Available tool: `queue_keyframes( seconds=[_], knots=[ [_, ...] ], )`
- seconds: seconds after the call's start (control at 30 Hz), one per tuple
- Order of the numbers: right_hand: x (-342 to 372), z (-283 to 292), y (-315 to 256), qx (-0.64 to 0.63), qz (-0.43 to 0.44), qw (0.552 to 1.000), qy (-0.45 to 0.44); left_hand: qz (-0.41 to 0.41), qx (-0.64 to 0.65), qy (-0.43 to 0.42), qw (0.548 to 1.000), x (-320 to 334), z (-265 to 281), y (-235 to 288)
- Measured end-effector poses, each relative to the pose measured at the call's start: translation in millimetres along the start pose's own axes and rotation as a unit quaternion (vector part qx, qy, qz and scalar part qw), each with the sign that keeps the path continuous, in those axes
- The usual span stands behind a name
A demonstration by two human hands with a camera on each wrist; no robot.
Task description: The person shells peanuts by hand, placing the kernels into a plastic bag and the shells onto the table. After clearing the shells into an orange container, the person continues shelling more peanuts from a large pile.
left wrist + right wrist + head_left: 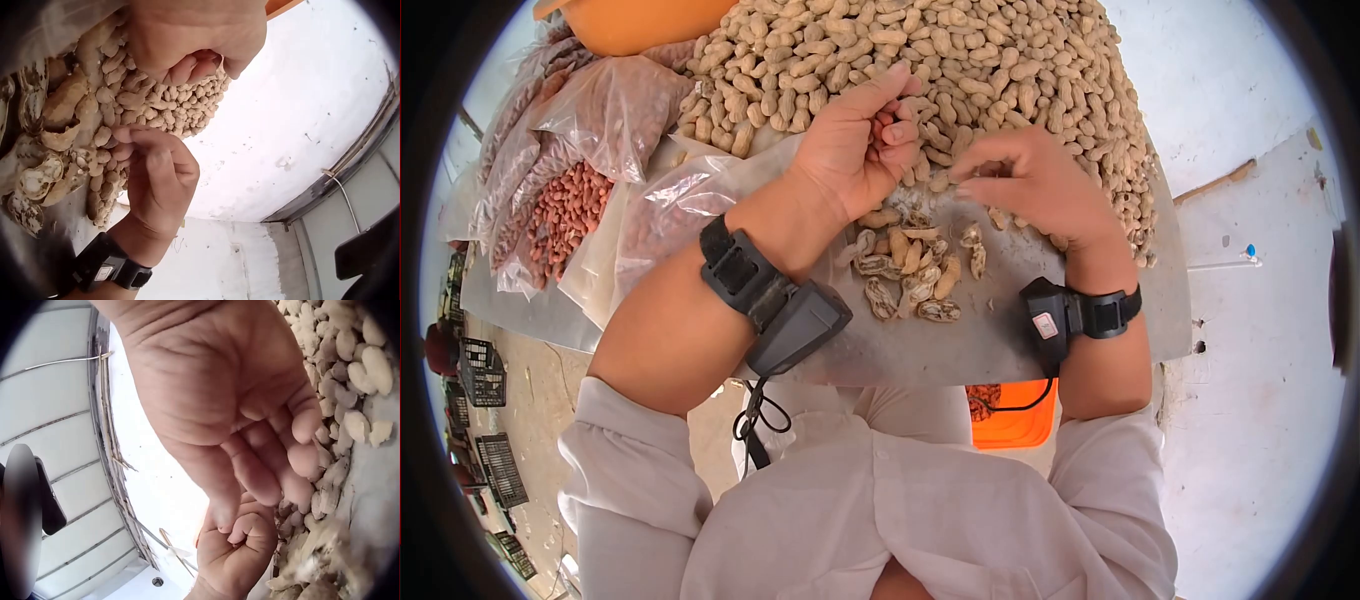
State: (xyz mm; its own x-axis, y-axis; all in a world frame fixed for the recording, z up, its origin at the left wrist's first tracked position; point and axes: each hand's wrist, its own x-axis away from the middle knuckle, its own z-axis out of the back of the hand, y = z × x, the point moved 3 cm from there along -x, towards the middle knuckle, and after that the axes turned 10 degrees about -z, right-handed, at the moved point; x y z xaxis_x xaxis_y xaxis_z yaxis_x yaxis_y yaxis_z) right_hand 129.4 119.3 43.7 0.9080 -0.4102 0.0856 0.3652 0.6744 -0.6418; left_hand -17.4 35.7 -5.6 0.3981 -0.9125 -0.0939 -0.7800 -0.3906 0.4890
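Observation:
My left hand (850, 145) is raised by the near edge of a heap of unshelled peanuts (1000, 60), palm turned up. Its fingers curl round some reddish shelled peanuts (882, 124), mostly hidden in the palm. To its right, my right hand (1040, 185) hovers low over the near edge of the heap, thumb and fingers apart. In the right wrist view, the right hand (206, 394) has loosely bent fingers and a straight thumb, with nothing between them. Cracked, empty shells (910, 265) lie in a small pile on the metal table (880, 350) below both hands.
Clear plastic bags (615, 110) of red shelled peanuts (565, 220) lie at the left. An orange basin (640, 22) stands at the back left. Under the table's front edge is an orange container (1020, 415). A white wall (1260, 250) borders the right side.

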Motion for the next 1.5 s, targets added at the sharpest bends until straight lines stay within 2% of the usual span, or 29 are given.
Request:
queue_keyframes(
  seconds=[0.07, 0.17, 0.27, 0.37, 0.47, 0.57, 0.63, 0.67, 0.77, 0.87, 0.97, 1.07, 1.17, 1.27, 1.5],
  knots=[
    [-9, -14, 9, 0.085, 0.102, 0.99, 0.05, -0.005, -0.008, -0.013, 1.0, -1, 1, -1],
    [-14, -23, 9, 0.181, 0.119, 0.971, 0.104, -0.003, -0.016, -0.013, 1.0, -1, -1, -1],
    [-19, -27, 10, 0.187, 0.09, 0.969, 0.137, -0.003, -0.023, -0.016, 1.0, 0, -1, -2],
    [-21, -29, 8, 0.193, 0.117, 0.963, 0.148, -0.008, -0.035, -0.017, 0.999, 0, -3, -3],
    [-17, -21, 1, 0.207, 0.091, 0.961, 0.162, -0.013, -0.044, -0.02, 0.999, 0, -2, -3],
    [-8, -5, -2, 0.008, 0.046, 0.962, 0.267, -0.019, -0.06, -0.016, 0.998, 1, -2, -3],
    [-7, 2, 8, -0.185, 0.038, 0.947, 0.259, -0.021, -0.096, -0.006, 0.995, 4, -4, -4],
    [-8, 4, 13, -0.279, 0.035, 0.926, 0.251, -0.021, -0.115, -0.003, 0.993, 5, -5, -4],
    [-13, -3, 12, -0.464, 0.093, 0.857, 0.204, -0.021, -0.181, -0.014, 0.983, 6, -7, -7],
    [-19, -10, 17, -0.458, 0.105, 0.863, 0.183, -0.039, -0.213, -0.056, 0.975, 9, -10, -9],
    [-18, -11, 19, -0.396, 0.089, 0.893, 0.192, -0.072, -0.242, -0.055, 0.966, 9, -11, -10],
    [-13, -11, 9, -0.335, 0.072, 0.915, 0.213, -0.128, -0.344, -0.065, 0.928, 12, -15, -6],
    [-10, -11, 7, -0.322, 0.07, 0.918, 0.218, -0.194, -0.377, -0.07, 0.903, 14, -17, -4],
    [-10, -10, 7, -0.237, 0.05, 0.945, 0.219, -0.196, -0.391, -0.066, 0.897, 12, -17, -2],
    [-9, -10, 4, -0.196, 0.041, 0.949, 0.241, -0.211, -0.457, -0.085, 0.86, 12, -17, -1]
  ],
)
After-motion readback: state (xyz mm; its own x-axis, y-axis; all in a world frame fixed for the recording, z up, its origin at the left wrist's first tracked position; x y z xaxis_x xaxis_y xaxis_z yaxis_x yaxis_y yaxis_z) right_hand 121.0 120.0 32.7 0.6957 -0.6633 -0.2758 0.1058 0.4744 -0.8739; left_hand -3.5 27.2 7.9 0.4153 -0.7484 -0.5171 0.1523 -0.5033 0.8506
